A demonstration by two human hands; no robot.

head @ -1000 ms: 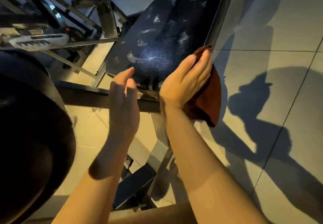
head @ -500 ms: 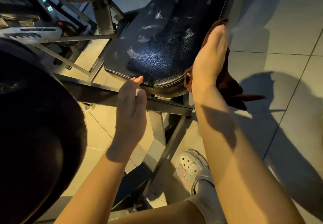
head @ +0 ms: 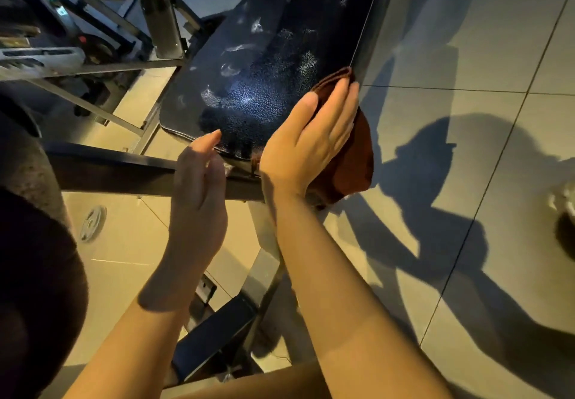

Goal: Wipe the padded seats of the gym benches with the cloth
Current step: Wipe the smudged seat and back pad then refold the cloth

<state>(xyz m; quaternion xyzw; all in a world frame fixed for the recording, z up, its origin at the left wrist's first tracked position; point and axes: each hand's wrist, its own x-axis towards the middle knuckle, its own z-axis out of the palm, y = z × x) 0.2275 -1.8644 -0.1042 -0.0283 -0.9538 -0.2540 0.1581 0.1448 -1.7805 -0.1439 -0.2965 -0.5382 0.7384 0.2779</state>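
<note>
At the near right corner of the padded seat (head: 264, 87), right hand (head: 311, 140) lies flat on the cloth (head: 354, 156), fingers straight and together, pressing it against the pad's right edge. Grip not curled: palm and straight fingers bear on the fabric. Seat is black, worn, with pale scuffs; its long axis runs from the near rounded end away and to the upper right. Cloth is rust-brown, folded; one fold peeks past the fingertips along the seat edge, the rest hangs off the side below the palm, over the tiled floor (head: 466, 40).

Left hand (head: 199, 190) is open, holds nothing, fingers loosely extended, fingertips just beside the near rim of the seat above the dark frame bar (head: 109, 165); contact with the pad unclear.

Versus half a second ago: right hand was farther up the right edge, standing on edge with the cloth bunched behind it; now it sits lower, near the corner, flattened over the cloth. Left hand hardly shifted. Pale shoe then visible below the arms is out of view.
</note>
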